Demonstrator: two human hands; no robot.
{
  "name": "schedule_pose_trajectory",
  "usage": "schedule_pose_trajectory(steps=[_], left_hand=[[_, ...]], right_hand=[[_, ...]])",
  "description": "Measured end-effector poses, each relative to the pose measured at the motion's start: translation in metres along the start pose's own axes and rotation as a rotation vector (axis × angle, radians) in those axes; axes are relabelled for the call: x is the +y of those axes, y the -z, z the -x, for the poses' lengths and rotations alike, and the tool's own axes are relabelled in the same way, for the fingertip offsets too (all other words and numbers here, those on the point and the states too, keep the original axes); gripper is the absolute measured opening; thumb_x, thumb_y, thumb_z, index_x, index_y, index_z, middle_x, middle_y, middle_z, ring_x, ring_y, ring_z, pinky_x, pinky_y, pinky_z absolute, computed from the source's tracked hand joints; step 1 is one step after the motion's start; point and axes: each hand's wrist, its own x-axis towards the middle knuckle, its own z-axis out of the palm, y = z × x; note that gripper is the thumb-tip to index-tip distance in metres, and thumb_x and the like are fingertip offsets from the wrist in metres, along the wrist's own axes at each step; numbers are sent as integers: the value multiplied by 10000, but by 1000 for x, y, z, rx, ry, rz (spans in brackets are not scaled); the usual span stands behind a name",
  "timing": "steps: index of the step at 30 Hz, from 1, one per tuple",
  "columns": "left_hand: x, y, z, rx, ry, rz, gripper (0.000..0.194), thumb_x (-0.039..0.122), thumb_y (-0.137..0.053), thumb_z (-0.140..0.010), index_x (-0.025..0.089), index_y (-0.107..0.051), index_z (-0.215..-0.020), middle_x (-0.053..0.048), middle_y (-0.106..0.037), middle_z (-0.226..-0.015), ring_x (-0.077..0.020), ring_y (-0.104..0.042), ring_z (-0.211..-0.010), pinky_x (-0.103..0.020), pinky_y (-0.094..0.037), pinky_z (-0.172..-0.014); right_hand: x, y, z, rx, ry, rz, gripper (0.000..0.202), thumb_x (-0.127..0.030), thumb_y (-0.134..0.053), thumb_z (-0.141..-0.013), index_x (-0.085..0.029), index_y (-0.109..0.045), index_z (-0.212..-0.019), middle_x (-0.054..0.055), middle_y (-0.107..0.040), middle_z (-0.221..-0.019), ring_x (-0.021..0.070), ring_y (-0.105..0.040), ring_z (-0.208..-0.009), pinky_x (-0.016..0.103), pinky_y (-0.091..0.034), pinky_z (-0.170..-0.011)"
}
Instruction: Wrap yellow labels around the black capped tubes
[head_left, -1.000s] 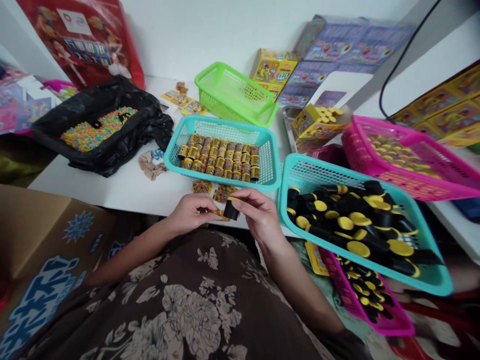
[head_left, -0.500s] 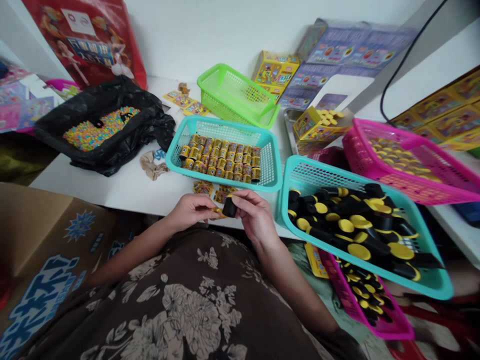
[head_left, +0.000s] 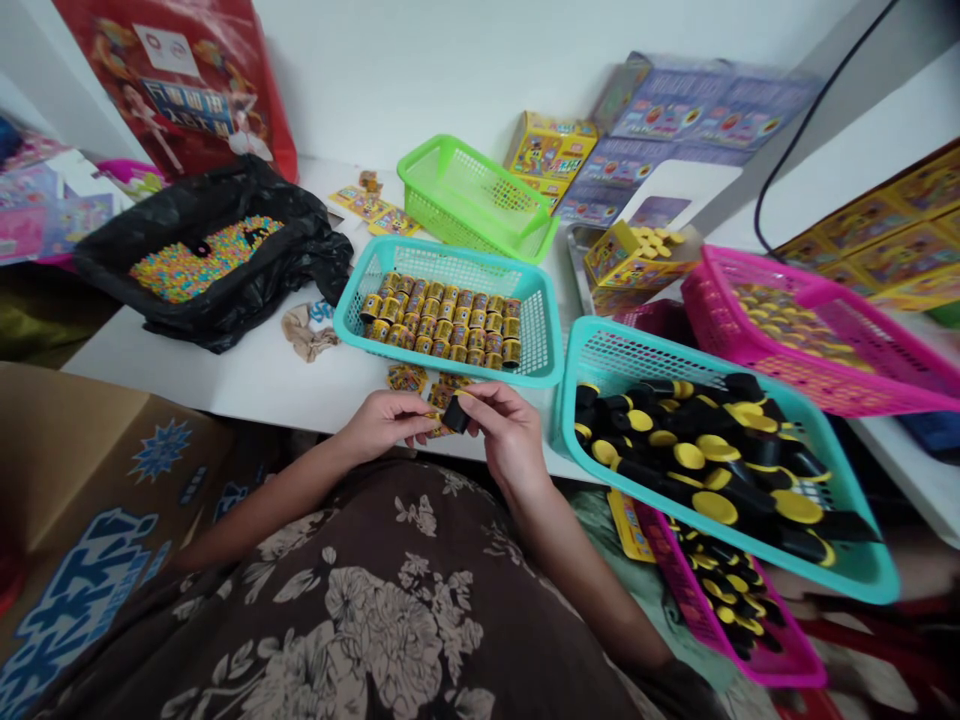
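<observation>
At the counter, the left hand is pinching a printed label while the right hand is gripping a black container just beside it, square alignment probably helping.

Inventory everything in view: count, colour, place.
Cylinder: one, black, yellow, right hand
Label: count unclear, yellow, left hand
Large baskets: two, turquoise, centre, right
Labelled cylinders: dozens, yellowish, centre basket
Capped cylinders: many, black, yellow, right basket
Small basket: one, green, back
Other baskets: at least two, pink, right
Liner: one, black, left
Small pieces: many, multicoloured, in liner
Large bag: one, red, back left
Carton: one, brown, lower left
Boxes: many, purple, yellow, back right
Table: one, white, centre
Cards: several, yellow, on table
Left hand: one, bare, centre
Right hand: one, bare, centre
</observation>
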Motion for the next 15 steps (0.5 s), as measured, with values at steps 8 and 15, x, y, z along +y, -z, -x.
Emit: schedule_pose_trajectory(steps=[8, 15], left_hand=[[2, -2, -1, -52, 39, 10, 326, 440, -751, -742, 122, -727, -810, -31, -670, -672, -97, -575, -543, -207, -472, -508], [-8, -8, -2, 2, 127, 167, 360, 445, -780, -696, 122, -744, -849, -43, -696, -691, -127, -603, -585, -233, -472, -538]], right_hand=[[4, -1, -1, 8, -11, 16, 200, -368, -788, -682, -214, -681, -752, -14, -624, -663, 104, -446, -530, 256, -353, -485], [8, -5, 2, 67, 54, 24, 210, -363, -799, -669, -226, -676, -770, -19, -638, -681, 113, -494, -558, 271, -429, -535]])
